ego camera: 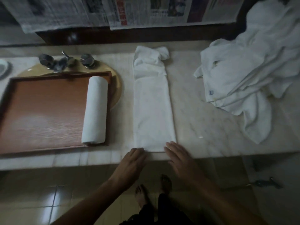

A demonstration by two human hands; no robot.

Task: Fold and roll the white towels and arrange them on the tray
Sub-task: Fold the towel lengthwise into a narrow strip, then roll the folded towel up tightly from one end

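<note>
1. Head view, the step in hand: a long white towel folded into a narrow strip (153, 111) lies on the pale marble desk (203, 127), running away from the person, its far end still bunched.
   - The right hand (180, 158) lies flat with straight fingers on the near right corner.
   - The left hand (131, 161) touches the near left corner with its fingertips. Whether they are tucked under the hem cannot be told.
   - This looks like the start of the roll.
   - To do it well, smooth the crumpled far end first. Then turn the near hem over tightly and evenly, with both hands level so the roll does not cone, and keep the side edges lined up.

2. Head view, where things are:
   - One finished white rolled towel (95, 109) already lies along the right side of the brown wooden tray (40, 111), to the left of the strip. The next roll would fit just beside it.
   - A heap of loose white towels (243, 75) waits at the right.

3. Head view, writing:
   - The newspaper sheets (146, 12) at the back carry print and red headline blocks, too blurred to read.
   - A small blue tag (210, 92) on the heap is also illegible.
</note>
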